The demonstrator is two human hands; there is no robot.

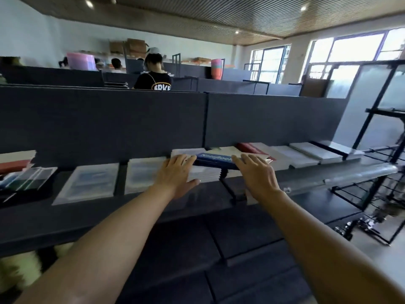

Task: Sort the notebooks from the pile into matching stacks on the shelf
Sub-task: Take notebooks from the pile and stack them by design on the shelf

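Head view: left hand (175,172) and right hand (256,174) reach to the shelf (306,172), fingers straight and spread, grasping nothing. Both rest flat on a white notebook stack (203,172), either side of a blue notebook (215,160) lying on top, cover reading "notebook". More white stacks (306,154) sit to the right along the shelf.

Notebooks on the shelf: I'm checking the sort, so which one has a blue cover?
The blue notebook lying between the left hand and right hand; its neighbours look white, grey or red.
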